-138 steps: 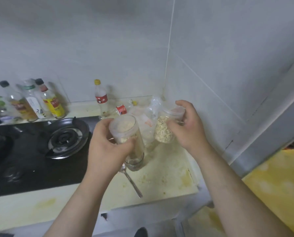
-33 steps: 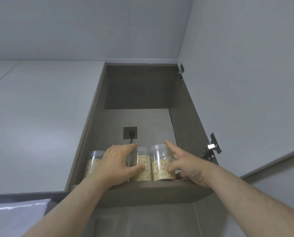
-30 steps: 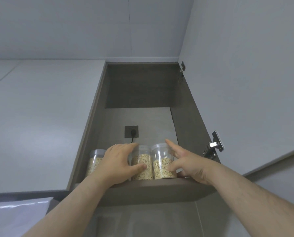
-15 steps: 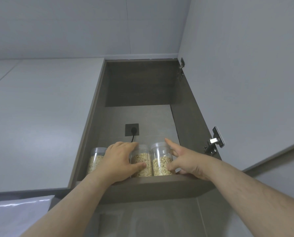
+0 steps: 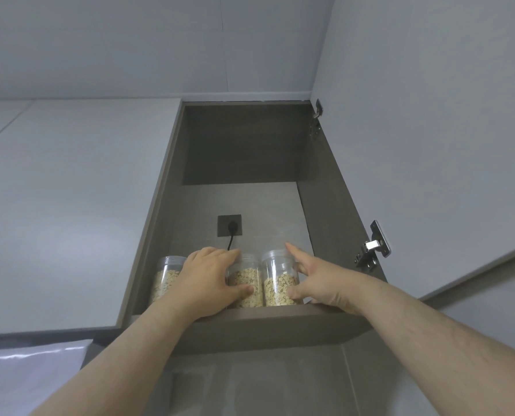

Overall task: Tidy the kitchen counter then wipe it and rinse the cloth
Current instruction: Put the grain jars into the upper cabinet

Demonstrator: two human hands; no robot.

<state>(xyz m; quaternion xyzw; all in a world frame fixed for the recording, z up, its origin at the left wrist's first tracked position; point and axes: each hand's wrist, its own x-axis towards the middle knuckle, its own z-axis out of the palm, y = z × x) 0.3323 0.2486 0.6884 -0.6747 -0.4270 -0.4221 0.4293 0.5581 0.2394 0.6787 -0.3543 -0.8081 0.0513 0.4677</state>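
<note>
Curling round middle oat jar [image 5: 246, 283]: L hand [image 5: 208, 280] grip; R hand [image 5: 320, 283] grip pinches right oat jar [image 5: 278, 280] btwn thumb & fingers. Third jar [image 5: 166, 277] at left, all on cabinet shelf [image 5: 280, 324].

Clear jars [image 5: 275, 259] hold beige oats [image 5: 277, 291]; cabinet [image 5: 325, 205] grey-brown, socket [image 5: 229, 225] black.

1. Finding: a home kitchen, seen at the upper storage level.
2. Landmark: an open wall cabinet [image 5: 325, 205] with a grey-brown laminate interior.
3. On its bottom shelf, at the front edge: three clear jars [image 5: 280, 280] of oat-like flakes, stored as dry food.
4. On its back wall, above the jars: a socket [image 5: 229, 225] with a black plug in it.
5. Right of the cabinet: its flat pale door [image 5: 430, 115], open on metal hinges [image 5: 373, 247].
6. Left of the cabinet: a matching closed front [image 5: 70, 205].
7. Below the cabinet: a grey tiled wall [image 5: 250, 385].
</note>
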